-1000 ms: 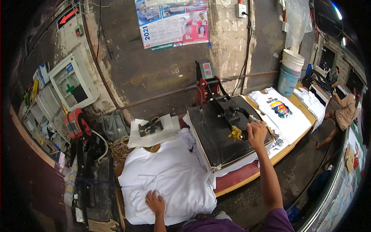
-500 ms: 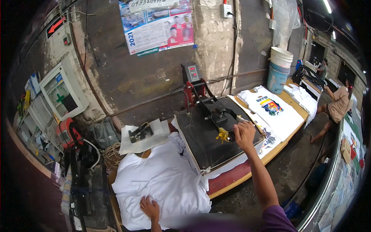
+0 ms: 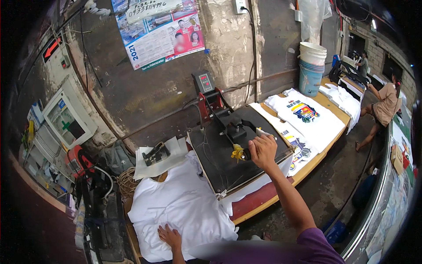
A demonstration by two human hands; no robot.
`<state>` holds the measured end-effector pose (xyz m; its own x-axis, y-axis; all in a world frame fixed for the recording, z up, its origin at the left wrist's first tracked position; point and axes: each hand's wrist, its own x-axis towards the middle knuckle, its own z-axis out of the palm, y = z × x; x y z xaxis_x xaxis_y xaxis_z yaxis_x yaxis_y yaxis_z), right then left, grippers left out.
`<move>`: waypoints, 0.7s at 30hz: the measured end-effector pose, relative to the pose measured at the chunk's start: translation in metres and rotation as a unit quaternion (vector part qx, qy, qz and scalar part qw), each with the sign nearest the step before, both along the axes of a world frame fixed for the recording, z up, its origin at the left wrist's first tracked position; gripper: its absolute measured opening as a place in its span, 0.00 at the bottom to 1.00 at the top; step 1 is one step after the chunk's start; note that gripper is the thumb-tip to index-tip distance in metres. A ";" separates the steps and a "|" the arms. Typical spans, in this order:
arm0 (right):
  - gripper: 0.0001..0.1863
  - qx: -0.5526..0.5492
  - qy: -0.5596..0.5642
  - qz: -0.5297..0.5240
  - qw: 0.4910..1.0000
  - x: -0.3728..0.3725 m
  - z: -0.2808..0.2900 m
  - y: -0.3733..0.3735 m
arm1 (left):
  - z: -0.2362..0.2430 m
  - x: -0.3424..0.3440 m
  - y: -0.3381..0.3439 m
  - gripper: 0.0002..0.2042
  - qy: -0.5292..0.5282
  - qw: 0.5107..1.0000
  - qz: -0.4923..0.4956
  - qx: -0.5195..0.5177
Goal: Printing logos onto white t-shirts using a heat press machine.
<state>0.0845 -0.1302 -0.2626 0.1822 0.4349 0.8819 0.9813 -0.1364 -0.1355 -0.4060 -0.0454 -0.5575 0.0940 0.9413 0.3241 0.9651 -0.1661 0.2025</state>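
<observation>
My right hand (image 3: 263,150) is wrapped round the handle of a heat press, beside a yellow tie (image 3: 238,152) knotted on its bar. The press's wide black top plate (image 3: 222,169) lies lowered, and white cloth sticks out from under its near edge. Behind the plate stands the control box (image 3: 203,82) with a lit red display. To the left, my left hand (image 3: 169,235) rests with fingers spread on white T-shirts (image 3: 176,207). Right of the press lie white T-shirts with colourful prints (image 3: 307,112), one partly over another.
Stacked buckets (image 3: 311,72) stand by the wall, near a second press (image 3: 351,77). Paper sheets with a black object (image 3: 156,153) lie behind the shirt pile. Coiled rope (image 3: 127,180) and a red machine (image 3: 80,160) sit at left. Another person (image 3: 387,105) works at far right.
The head view has shifted slightly, so the press and wall appear farther left. My right hand stays on the handle and my left hand stays on the white T-shirts.
</observation>
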 end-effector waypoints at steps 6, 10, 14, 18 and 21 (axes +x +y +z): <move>0.14 -0.004 0.008 0.016 1.000 0.003 0.002 -0.008 | 0.016 0.072 -0.081 0.26 -0.043 0.997 -0.024 -0.061; 0.13 -0.018 0.009 0.028 0.999 0.007 0.001 -0.010 | 0.000 0.107 -0.127 0.26 -0.019 0.993 -0.084 -0.080; 0.13 -0.015 -0.003 0.060 0.998 0.003 0.006 -0.010 | -0.011 0.113 -0.134 0.26 -0.023 0.998 -0.052 0.003; 0.12 -0.017 -0.017 0.088 0.996 0.018 0.001 -0.016 | -0.012 0.122 -0.131 0.25 -0.019 0.999 -0.037 0.004; 0.13 -0.026 -0.030 0.110 0.993 0.020 -0.003 -0.017 | -0.014 0.118 -0.124 0.24 -0.033 0.999 -0.024 0.014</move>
<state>0.1044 -0.1476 -0.2651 0.0260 0.5040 0.8633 0.9943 0.0761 -0.0744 -0.2878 -0.1694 -0.5712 0.1162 0.9264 0.3582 0.9403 -0.2187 0.2606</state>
